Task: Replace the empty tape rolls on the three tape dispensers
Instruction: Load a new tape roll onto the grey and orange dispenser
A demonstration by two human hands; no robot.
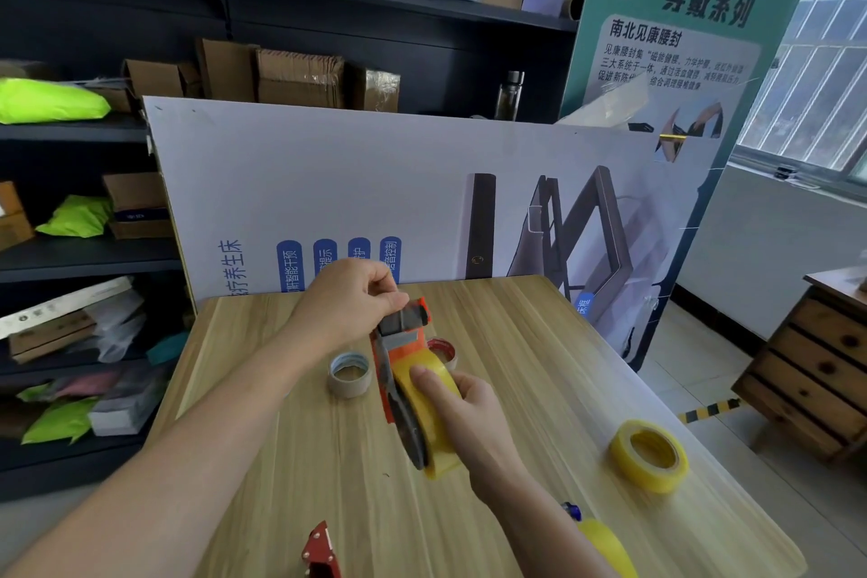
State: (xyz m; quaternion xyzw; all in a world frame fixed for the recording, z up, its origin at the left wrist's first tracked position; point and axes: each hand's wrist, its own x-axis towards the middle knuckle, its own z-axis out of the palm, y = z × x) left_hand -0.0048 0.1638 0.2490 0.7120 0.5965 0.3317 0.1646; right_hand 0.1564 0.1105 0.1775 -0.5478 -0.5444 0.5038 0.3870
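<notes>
Fingers (375,284) of the left hand (349,298) are pinched narrowly on the far, upper end of an orange tape dispenser (399,345), at its grey flap near the cutter; whether a tape end lies between the fingertips cannot be told. The right hand (462,408) wraps a yellow tape roll (434,418) seated in the dispenser, thumb pressed on the roll's outer face and the remaining fingers curled behind it, out of sight. The dispenser is held tilted above the middle of a wooden table (516,343), its dark side plate facing left. Just left of the dispenser, an empty grey-white tape core (349,373) lies flat on the table; just behind it to the right, a second core with a red inner rim (443,350) is partly hidden. Well apart, on the near right of the table, a full yellow roll (650,455) lies flat. At the near edge, a red dispenser (321,551) shows only its tip, and right of the forearm another yellow roll (607,544) with a blue part beside it is partly cut off. A printed white board (375,183) stands upright along the table's far edge, with dark shelving (94,249) holding cartons on the left.
</notes>
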